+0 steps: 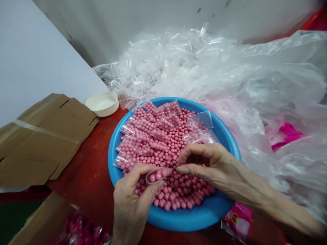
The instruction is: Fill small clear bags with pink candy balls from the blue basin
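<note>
A blue plastic basin [194,217] stands on a red tabletop [84,177], with crumpled clear plastic [255,85] behind it. Inside the basin lie pink balls [173,190] and filled clear bags [143,126]. Over its near side, the left hand [133,200] pinches a small clear bag [155,176] holding a few balls; the right hand [206,163] holds two fingers narrowly apart, holding nothing, just beside the bag's mouth.

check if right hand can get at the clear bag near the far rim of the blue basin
Probably yes: the right hand is over the pink balls in the blue basin, close to the clear bag, and nothing stands between them; its fingers look empty.
</note>
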